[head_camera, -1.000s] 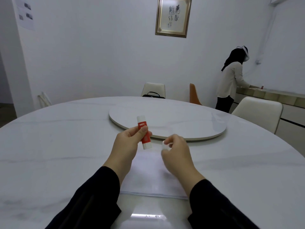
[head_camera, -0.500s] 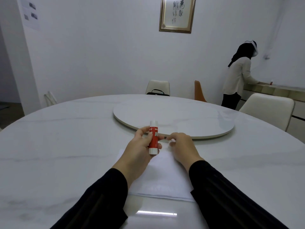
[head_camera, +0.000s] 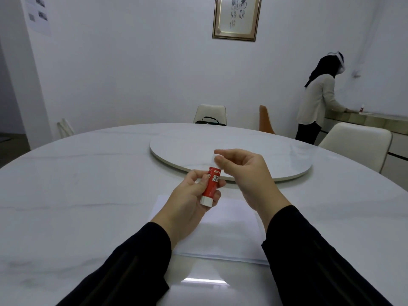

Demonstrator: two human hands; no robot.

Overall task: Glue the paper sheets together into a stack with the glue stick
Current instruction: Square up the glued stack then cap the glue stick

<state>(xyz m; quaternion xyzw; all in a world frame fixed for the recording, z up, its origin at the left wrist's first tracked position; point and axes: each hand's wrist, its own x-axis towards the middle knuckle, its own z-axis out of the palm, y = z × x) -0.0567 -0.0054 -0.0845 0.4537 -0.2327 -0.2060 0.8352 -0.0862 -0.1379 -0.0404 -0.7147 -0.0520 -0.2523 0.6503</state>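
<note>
A: Where is the glue stick [head_camera: 211,186]?

B: In the left hand [head_camera: 191,200]. The fingers curl round the red barrel and hold it tilted, white base toward the person, top end leaning away to the right. It is off the table, above the paper [head_camera: 223,235].

A: And the right hand [head_camera: 245,173]?

B: Raised just beyond the stick's top end. Its thumb and forefinger are pinched together at something small and white, which looks like the cap [head_camera: 217,160], though it is blurred and mostly covered, so I can't be sure. The other fingers are loosely curled.

A: Are the two hands touching?

B: The right fingertips sit right at the top of the stick; whether they touch it I cannot tell.

A: The paper?

B: White sheets lie flat on the table [head_camera: 88,195], near the front edge, under and between the two forearms. How many sheets I cannot tell; the near edge shows a thin line or two. Both sleeves are black.

A: What else is there?

B: A round turntable [head_camera: 276,157] sits at the middle of the table, just past the hands. Beyond the table stand a pale chair [head_camera: 210,112] with a black bag on its seat and an orange chair [head_camera: 265,120]. Another pale chair [head_camera: 357,144] is at the right. A second person [head_camera: 318,100] stands at a counter by the right wall, back turned. A framed picture [head_camera: 237,17] hangs on the far wall.
</note>
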